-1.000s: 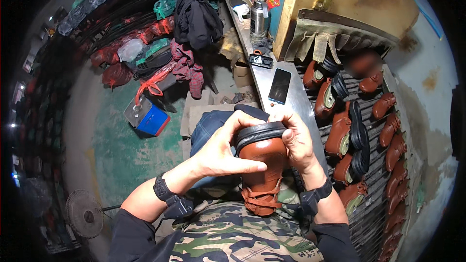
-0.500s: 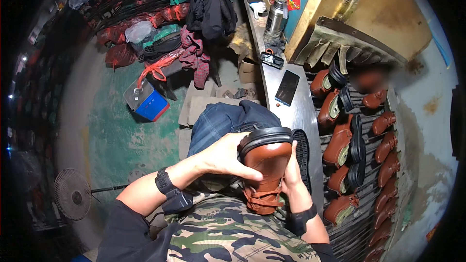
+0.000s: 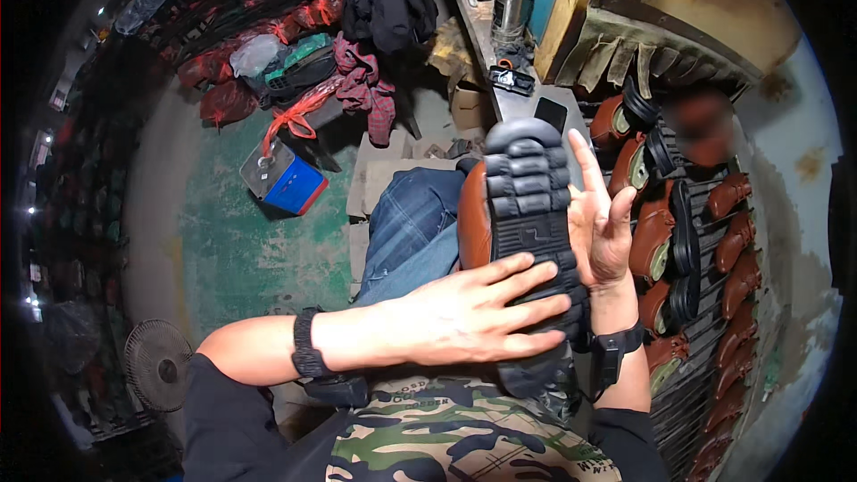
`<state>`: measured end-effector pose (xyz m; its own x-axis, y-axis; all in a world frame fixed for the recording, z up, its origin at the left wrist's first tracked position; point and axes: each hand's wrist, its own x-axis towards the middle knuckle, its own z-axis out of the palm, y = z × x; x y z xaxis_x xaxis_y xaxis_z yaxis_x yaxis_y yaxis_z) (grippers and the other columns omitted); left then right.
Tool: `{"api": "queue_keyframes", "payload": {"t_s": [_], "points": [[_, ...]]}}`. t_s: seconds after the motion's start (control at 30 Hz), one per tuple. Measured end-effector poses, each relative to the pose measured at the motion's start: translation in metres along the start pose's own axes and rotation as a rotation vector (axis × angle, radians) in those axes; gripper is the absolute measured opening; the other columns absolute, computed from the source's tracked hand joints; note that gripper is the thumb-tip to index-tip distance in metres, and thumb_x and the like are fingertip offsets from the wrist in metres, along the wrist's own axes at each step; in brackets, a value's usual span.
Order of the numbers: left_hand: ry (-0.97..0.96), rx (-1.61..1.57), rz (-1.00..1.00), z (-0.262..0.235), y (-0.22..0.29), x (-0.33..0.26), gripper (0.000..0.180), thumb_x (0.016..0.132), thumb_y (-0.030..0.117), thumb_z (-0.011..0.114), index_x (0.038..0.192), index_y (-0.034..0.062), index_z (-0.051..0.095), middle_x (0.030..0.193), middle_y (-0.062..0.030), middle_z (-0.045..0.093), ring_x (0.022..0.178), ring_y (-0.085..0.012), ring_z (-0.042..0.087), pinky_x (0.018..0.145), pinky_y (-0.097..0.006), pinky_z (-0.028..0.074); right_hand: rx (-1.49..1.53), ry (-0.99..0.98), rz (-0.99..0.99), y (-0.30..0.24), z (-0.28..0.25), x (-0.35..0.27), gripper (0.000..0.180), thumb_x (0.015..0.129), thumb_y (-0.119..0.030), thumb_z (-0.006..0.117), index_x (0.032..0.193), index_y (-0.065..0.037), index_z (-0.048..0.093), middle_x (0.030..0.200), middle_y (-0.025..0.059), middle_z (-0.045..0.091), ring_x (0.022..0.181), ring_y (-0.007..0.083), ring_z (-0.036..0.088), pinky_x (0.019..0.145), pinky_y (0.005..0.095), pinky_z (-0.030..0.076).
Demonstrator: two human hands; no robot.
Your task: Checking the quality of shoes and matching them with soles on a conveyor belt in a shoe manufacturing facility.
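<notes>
Black ribbed sole of brown leather shoe is turned upward between jeans leg and right hand. Sole's lower half is covered by left hand, fingers flat, slightly spread; right fingers are spread, contact with sole's edge cannot be told.

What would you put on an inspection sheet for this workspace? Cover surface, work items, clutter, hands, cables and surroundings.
Surface: metal bench carries a phone and a metal bottle.
Work items: brown shoe, its black sole turned toward the camera.
Clutter: dark jacket, checked cloth, red plastic bag; blue box on the floor.
Hands: left hand lies across the sole, fingers spread; right hand is open beside it, contact unclear.
Cables: nothing seen that is clearly a cable.
Surroundings: brown shoes on a slatted rack at right; fan at lower left.
</notes>
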<state>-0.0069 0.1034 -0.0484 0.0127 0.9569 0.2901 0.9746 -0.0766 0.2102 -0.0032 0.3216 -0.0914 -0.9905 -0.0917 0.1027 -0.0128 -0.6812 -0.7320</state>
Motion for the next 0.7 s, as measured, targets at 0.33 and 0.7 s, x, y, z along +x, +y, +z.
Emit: {"api": "queue_keyframes", "payload": {"t_s": [0.33,0.7], "points": [[0.474,-0.552,-0.716,0.035,-0.036,-0.031,0.048,0.083,0.022,0.086,0.123,0.0028,0.067,0.117,-0.0145,0.069,0.107,-0.0317,0.068,0.093,-0.042,0.053,-0.078,0.613,-0.002,0.056,-0.023,0.0,0.035,0.107,-0.04,0.052,0.104,-0.007,0.065,0.094,0.0037,0.072,0.086,0.0163,0.071,0.084,0.0326,0.057],[0.468,-0.776,-0.954,0.031,-0.065,0.008,0.057,0.074,0.005,0.087,0.124,0.0008,0.06,0.094,-0.0064,0.056,0.076,-0.0174,0.055,0.071,-0.03,0.049,-0.176,0.411,0.125,0.026,-0.028,-0.012,0.064,0.09,-0.028,0.083,0.135,0.001,0.048,0.12,0.0085,0.064,0.11,0.0171,0.063,0.1,0.0311,0.05]]}}
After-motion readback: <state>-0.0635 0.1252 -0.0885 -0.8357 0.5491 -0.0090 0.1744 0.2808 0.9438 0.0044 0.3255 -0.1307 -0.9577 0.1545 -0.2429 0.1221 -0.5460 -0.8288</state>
